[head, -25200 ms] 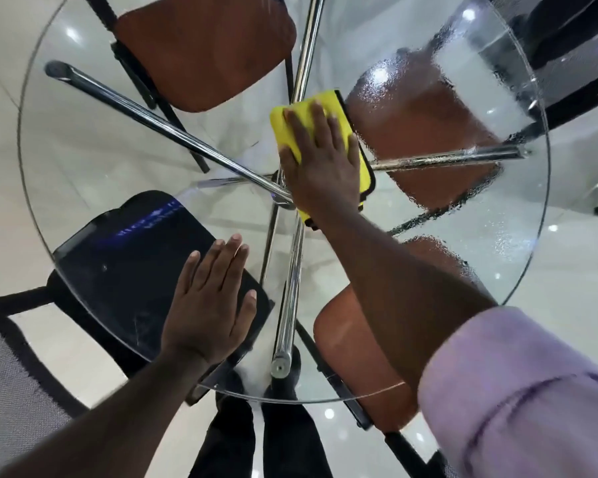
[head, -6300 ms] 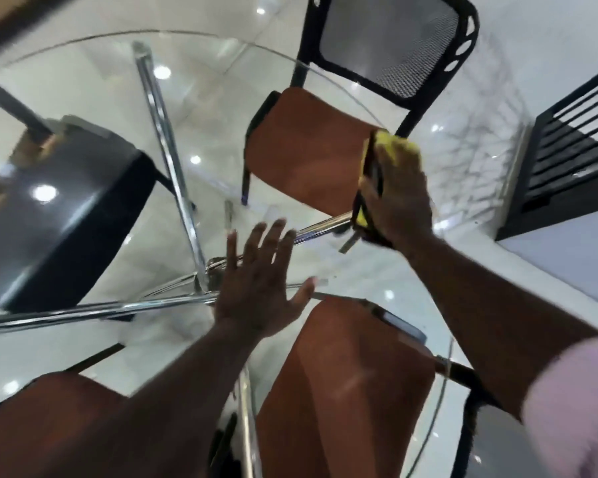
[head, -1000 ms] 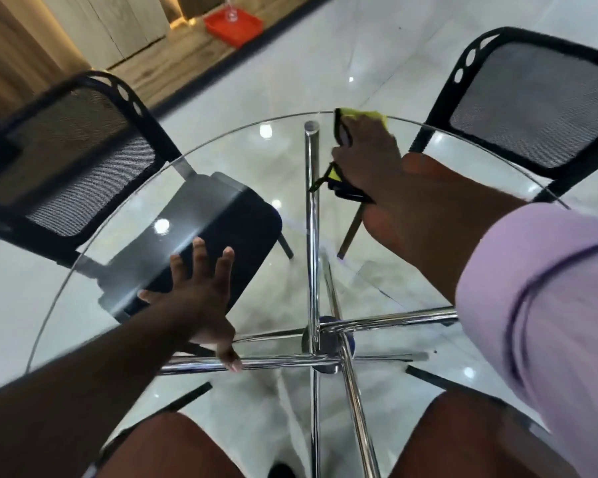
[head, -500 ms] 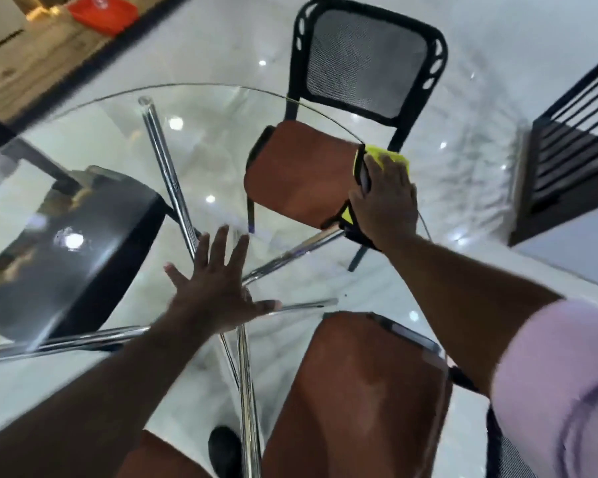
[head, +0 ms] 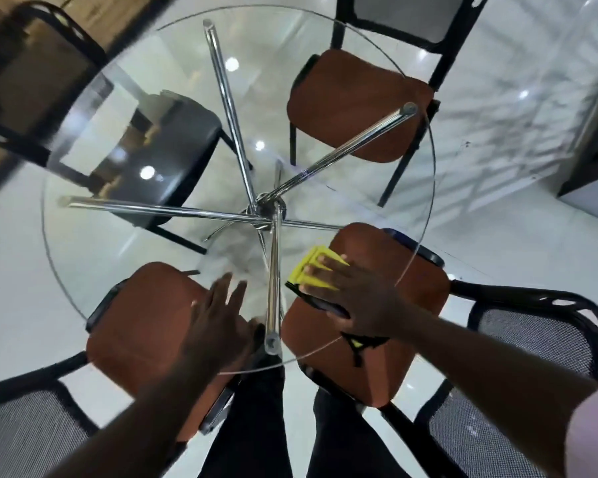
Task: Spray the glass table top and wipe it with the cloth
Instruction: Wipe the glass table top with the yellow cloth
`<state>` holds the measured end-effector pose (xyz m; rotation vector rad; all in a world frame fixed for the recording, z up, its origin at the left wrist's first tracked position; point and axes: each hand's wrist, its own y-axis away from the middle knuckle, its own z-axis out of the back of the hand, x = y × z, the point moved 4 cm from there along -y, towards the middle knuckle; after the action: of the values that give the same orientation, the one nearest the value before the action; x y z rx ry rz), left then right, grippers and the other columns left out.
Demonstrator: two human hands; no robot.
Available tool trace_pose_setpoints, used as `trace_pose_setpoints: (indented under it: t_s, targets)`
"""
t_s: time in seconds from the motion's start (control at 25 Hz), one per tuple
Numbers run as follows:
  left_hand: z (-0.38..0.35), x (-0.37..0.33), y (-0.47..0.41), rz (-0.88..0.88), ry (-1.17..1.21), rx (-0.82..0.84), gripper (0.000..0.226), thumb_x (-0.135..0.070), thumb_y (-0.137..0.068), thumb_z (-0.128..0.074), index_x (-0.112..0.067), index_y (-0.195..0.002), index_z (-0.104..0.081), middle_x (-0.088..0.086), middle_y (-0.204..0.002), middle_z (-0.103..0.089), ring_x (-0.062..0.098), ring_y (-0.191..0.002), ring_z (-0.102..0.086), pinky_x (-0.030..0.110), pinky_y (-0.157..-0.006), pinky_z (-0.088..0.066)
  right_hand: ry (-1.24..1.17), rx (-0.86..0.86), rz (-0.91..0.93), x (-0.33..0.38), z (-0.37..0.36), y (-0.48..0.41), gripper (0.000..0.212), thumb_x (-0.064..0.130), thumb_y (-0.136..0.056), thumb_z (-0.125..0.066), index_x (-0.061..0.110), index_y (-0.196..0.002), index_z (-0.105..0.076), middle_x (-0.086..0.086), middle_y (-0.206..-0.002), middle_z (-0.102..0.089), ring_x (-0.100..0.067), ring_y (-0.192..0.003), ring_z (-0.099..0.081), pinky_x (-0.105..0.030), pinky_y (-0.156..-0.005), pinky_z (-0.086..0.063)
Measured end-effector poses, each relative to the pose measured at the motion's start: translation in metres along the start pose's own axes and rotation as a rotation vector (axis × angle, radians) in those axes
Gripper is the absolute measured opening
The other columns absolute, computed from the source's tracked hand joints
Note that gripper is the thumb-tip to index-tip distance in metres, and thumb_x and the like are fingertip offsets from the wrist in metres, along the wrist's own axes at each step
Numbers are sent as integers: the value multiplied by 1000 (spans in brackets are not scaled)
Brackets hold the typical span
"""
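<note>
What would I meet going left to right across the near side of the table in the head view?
brown chair seat → left hand → chrome strut → yellow cloth → right hand, which presses the cloth → mesh chair back

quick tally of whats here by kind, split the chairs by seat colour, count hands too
brown-seat chairs: 3
black-seat chair: 1
table: 1
cloth: 1
hands: 2
total: 8
</note>
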<state>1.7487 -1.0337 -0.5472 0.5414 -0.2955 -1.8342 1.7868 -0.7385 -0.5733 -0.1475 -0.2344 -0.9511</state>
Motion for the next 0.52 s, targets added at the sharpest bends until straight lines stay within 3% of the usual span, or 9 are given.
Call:
trace_pose_setpoints:
  t_s: [0.04, 0.08, 0.12, 0.2, 0.24, 0.28, 0.36, 0.44, 0.52]
  targets:
    - [-5, 11, 21, 25, 22, 11, 84, -59, -89, -58, -28, -162, -30, 4, -174, -17, 35, -160, -22, 75, -111, -38, 72, 8, 55, -15, 1, 0, 65, 42, -97, -53, 45, -161, -45, 7, -173, -38, -24, -163, -32, -51, -133, -23]
    - [-7, 20, 35, 53, 29, 27, 83, -55, -91, -63, -29, -162, -29, 3, -175, -15, 36, -160, -20, 75, -111, -38, 86, -32, -71, -35, 7, -6, 61, 41, -98, -52, 49, -158, -47, 6, -170, -42, -26, -156, -41, -54, -127, -33]
    - [-10, 31, 43, 92, 33, 46, 83, -52, -92, -66, -32, -163, -27, 3, -175, -13, 37, -160, -18, 75, -111, -38, 19, -152, -350, -56, 19, -10, 58, 40, -97, -56, 49, -155, -51, 0, -166, -45, -32, -147, -50, -57, -120, -41]
    - [-11, 51, 55, 167, 50, 84, 86, -48, -92, -70, -34, -164, -23, 5, -176, -8, 41, -159, -17, 73, -114, -36, -146, -350, -993, -60, 24, -9, 64, 43, -94, -67, 47, -156, -49, -18, -172, -32, -46, -145, -47, -60, -116, -45]
    - [-11, 58, 57, 175, 72, 97, 86, -46, -93, -70, -32, -164, -24, 9, -176, -8, 42, -159, -18, 69, -118, -34, -135, -381, -1093, -37, 18, -15, 68, 48, -93, -66, 47, -159, -46, -23, -175, -23, -50, -150, -41, -59, -119, -43]
    - [-10, 63, 58, 172, 97, 104, 84, -43, -93, -71, -26, -163, -28, 14, -175, -11, 43, -158, -21, 63, -122, -32, -94, -382, -1042, -7, 11, -24, 71, 50, -92, -65, 45, -160, -45, -26, -176, -19, -51, -154, -37, -58, -121, -41]
    - [-4, 70, 67, 187, 145, 128, 71, -33, -96, -72, -12, -156, -43, 22, -169, -27, 43, -153, -34, 49, -124, -33, -98, -290, -741, 70, -9, -44, 75, 49, -89, -63, 43, -162, -45, -28, -176, -19, -50, -159, -27, -57, -126, -35]
    - [7, 81, 85, 267, 232, 128, 51, -30, -99, -68, -6, -143, -58, 22, -151, -55, 39, -137, -56, 43, -113, -46, -157, -173, -548, 143, -30, -58, 79, 46, -85, -64, 43, -162, -45, -26, -176, -22, -47, -160, -25, -56, -126, -31]
    - [23, 106, 119, 324, 349, 88, 39, -30, -100, -68, -6, -131, -68, 17, -131, -70, 34, -123, -67, 40, -102, -54, -240, -80, -445, 204, -45, -79, 78, 36, -81, -68, 41, -158, -52, -21, -175, -28, -45, -160, -29, -55, -124, -35]
